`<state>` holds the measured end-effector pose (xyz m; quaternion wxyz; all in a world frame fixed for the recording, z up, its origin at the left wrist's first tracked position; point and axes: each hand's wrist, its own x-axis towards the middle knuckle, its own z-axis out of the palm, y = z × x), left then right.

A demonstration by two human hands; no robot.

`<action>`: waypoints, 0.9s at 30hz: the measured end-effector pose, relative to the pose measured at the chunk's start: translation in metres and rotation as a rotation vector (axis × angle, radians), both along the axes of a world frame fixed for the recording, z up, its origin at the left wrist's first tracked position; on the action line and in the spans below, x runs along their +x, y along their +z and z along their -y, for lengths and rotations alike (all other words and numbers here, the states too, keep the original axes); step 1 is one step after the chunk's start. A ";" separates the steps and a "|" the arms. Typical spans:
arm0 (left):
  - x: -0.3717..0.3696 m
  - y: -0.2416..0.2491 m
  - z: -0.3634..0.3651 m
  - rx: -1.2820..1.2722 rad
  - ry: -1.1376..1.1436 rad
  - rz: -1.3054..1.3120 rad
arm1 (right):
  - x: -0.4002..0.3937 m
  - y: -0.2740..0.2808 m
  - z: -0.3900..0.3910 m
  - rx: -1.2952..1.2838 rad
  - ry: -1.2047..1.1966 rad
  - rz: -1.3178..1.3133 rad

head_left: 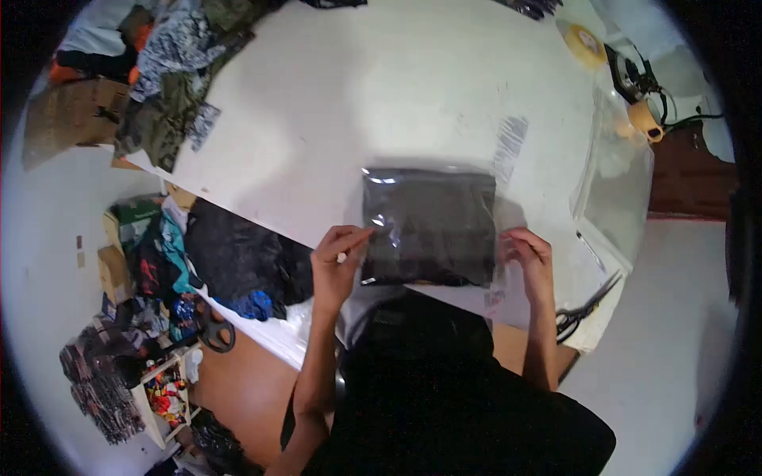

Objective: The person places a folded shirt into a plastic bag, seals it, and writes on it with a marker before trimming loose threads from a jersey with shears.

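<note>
A dark folded item in a clear plastic bag lies flat near the front edge of the white table. At the bag's left edge is my left hand, its thumb and fingers pinched on the plastic. My right hand is at the opposite side, its bent fingertips pinched at the clear margin of the bag. Glare shows on the upper left of the plastic.
Scissors lie at the table's right corner, near clear plastic sheets. A tape roll is at the back right. Camouflage cloth covers the back left. Black cloth and black-handled scissors are at left.
</note>
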<state>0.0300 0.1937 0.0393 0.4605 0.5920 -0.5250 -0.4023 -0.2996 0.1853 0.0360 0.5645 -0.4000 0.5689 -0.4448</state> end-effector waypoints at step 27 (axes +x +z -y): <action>-0.013 0.022 -0.028 0.298 0.222 -0.476 | 0.004 0.020 -0.018 0.152 -0.100 0.022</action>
